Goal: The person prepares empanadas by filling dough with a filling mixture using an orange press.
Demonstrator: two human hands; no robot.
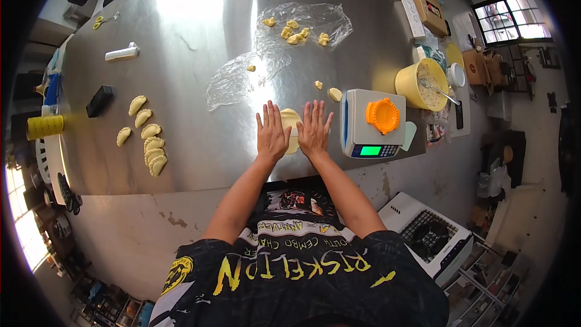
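Both my hands lie flat, palms down and fingers spread, side by side on a pale yellow piece of dough (290, 117) on the steel table (200, 85). My left hand (272, 134) covers the dough's left side and my right hand (315, 128) its right side. A strip of dough shows between and beyond the fingers. Neither hand grips anything.
Just right of my right hand stands a scale (373, 124) bearing an orange press mould (383, 115), with a yellow bowl of filling (419, 85) behind it. Several folded dumplings (148, 136) lie at left. Plastic wrap with dough bits (299, 30) lies farther back.
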